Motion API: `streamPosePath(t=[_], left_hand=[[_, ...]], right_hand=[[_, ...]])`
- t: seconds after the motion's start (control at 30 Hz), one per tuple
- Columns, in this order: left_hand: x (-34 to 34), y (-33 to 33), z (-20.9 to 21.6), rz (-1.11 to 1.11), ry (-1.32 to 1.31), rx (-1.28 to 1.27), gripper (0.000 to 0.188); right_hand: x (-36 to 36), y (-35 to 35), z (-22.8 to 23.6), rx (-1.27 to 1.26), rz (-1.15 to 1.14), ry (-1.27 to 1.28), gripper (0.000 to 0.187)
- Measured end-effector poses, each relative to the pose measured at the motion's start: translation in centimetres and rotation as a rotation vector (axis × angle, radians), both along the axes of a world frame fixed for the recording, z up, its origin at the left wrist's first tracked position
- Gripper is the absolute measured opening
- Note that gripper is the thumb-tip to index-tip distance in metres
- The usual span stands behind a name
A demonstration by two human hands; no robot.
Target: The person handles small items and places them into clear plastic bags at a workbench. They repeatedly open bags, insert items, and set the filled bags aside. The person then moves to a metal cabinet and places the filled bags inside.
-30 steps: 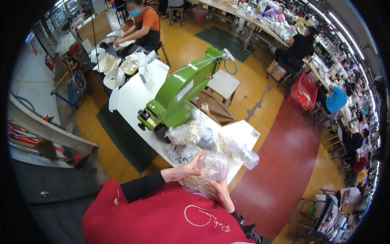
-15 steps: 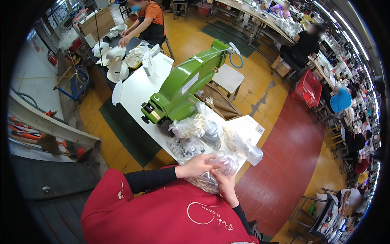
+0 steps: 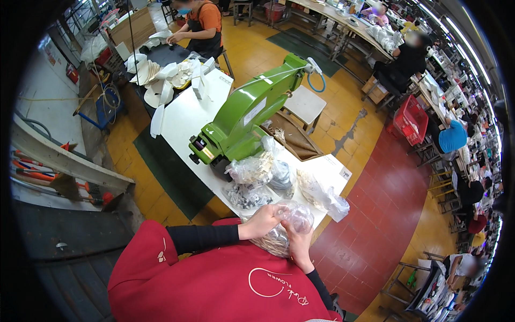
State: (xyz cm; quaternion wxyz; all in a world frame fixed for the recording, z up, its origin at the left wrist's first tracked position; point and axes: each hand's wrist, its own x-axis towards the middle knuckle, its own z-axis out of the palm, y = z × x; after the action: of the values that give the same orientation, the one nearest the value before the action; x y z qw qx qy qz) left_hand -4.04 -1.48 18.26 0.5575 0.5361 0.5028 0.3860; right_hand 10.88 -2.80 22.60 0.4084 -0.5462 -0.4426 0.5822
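Observation:
Both hands are closed on the gathered top of a clear plastic bag (image 3: 274, 244) filled with small beige pieces, held close against my front at the table's near edge. My left hand (image 3: 261, 222) pinches the film from the left. On the other side my right hand (image 3: 298, 241) grips it, thumb turned toward the left fingers. A loose puff of film bulges above the knuckles. Just beyond lie more bags: one of beige pieces (image 3: 252, 170), one of dark and white bits (image 3: 248, 196), a greyish one (image 3: 281, 180) and another pale one (image 3: 317, 192).
A green machine (image 3: 249, 110) stands on the white table (image 3: 174, 129), with a brown tray (image 3: 295, 140) beside it. At the far left a co-worker (image 3: 201, 29) sits by white cut pieces. A stool (image 3: 304, 104) and red crate (image 3: 410, 121) are on the floor.
My hands stay on the bag's neck, with slightly shifted fingers. The co-worker's hands have drawn back from the white pieces. The whole view has shifted slightly.

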Motion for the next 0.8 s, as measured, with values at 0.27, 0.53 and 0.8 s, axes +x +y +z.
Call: streamPosePath(t=[0.27, 0.53, 0.8], left_hand=[[0.3, 0.3, 2.2, 0.024, 0.059, -0.006, 0.031], [0.8, 0.4, 0.5, 0.028, 0.073, 0.023, 0.026], [1.2, 0.1, 0.2, 0.013, 0.091, -0.016, 0.027]], right_hand=[[-0.6, 0.2, -0.6, 0.026, -0.103, 0.080, 0.022], [-0.2, 0.3, -1.8, 0.045, -0.087, 0.070, 0.021], [-0.2, -0.2, -2.9, 0.015, -0.149, 0.230, 0.021]])
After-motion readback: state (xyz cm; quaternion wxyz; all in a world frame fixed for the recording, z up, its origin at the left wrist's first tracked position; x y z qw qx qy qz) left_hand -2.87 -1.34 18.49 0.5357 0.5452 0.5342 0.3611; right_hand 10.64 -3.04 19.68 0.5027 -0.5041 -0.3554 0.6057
